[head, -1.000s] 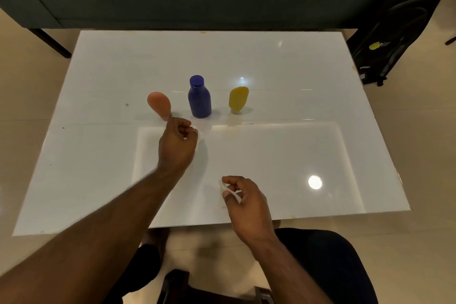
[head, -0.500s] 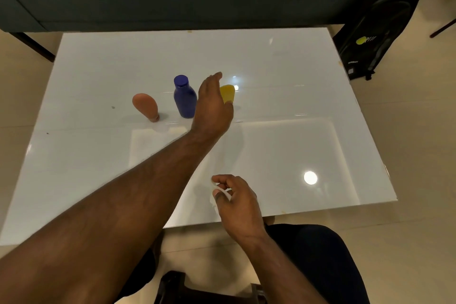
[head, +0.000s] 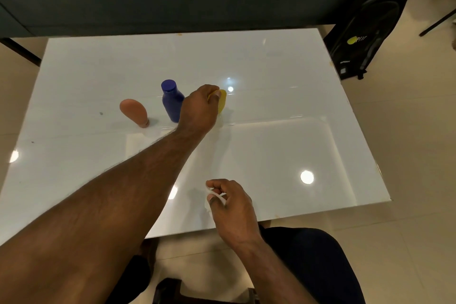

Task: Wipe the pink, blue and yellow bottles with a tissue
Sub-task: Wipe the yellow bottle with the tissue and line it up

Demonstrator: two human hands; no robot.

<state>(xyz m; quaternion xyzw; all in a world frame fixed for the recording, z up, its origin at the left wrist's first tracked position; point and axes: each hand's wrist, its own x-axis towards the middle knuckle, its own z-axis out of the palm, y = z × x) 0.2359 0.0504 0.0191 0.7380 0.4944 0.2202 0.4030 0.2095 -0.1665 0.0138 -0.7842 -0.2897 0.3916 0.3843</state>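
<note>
One hand (head: 199, 108) on yellow bottle (head: 222, 102)

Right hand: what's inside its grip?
A crumpled white tissue shows between the thumb and curled fingers of the right hand, above the white table. How much tissue sits deeper in the palm cannot be seen; the fingers cover it.

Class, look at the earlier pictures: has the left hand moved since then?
Yes. The left hand has crossed rightward past the blue bottle and now grips the yellow bottle.
</note>
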